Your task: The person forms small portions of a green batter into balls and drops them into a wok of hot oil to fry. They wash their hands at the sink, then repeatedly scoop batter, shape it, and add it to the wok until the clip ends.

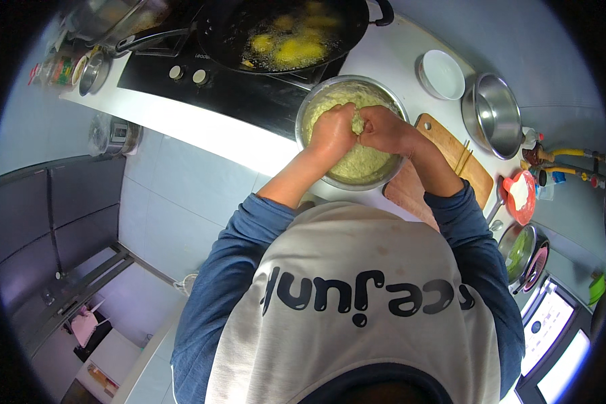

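A steel mixing bowl [354,187] holds wet, yellow-green dough [356,164], lumpy and pale. Over it, my left hand [335,130] and my right hand [385,130] are side by side with curled fingers. A small lump of the dough shows between them, pinched at the thumbs. The fingertips are turned down and partly hidden. Just beyond the bowl, a black wok [219,45] sits on the gas stove [151,81]. Several yellow pieces of food [298,52] are frying in its bubbling oil.
On the right are a wooden cutting board [467,182] with chopsticks [463,157], a white bowl [442,74], a steel basin [495,116] and a red dish [520,212] of white powder. The wok's long handle [151,40] points left. A steel bowl [95,73] stands at the counter's left end.
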The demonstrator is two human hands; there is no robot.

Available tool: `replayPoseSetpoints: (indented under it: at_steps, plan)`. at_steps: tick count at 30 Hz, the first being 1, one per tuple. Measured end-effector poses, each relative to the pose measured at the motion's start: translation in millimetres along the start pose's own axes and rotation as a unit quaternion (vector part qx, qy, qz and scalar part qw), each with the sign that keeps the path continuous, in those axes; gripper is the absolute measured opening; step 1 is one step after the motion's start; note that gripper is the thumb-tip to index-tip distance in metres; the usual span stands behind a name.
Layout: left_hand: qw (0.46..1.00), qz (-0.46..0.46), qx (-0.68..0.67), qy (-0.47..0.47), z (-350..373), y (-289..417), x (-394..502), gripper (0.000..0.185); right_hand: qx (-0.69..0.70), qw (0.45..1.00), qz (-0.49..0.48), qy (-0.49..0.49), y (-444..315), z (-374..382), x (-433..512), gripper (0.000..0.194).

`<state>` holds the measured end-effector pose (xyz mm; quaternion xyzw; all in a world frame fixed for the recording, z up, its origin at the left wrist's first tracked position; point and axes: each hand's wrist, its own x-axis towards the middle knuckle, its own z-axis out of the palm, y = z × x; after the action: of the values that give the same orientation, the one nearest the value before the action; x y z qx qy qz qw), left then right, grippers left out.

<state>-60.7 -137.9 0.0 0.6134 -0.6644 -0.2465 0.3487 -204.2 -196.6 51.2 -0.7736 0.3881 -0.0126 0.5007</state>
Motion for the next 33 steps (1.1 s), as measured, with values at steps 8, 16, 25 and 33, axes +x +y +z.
replayPoseSetpoints:
  at_steps: [8, 16, 25, 33]
  plan:
    - [0.997, -0.021, 0.061, -0.05, 3, -19, -13, 0.016, 0.405, 0.906, 0.033, -0.121, -49, -26, 22, 0.017]
    - [0.999, -0.042, -0.007, -0.031, 11, -22, -26, 0.015, -0.246, 0.951, -0.178, 0.062, -110, -38, 201, 0.015]
    - [0.999, 0.001, -0.034, 0.015, 13, -20, -39, 0.02, -0.385, 0.911, -0.091, 0.119, -144, -5, 277, 0.024]
    - [0.981, -0.065, -0.162, 0.084, -3, -17, -33, 0.019, -0.284, 0.924, -0.211, 0.142, -171, -50, 209, 0.032]
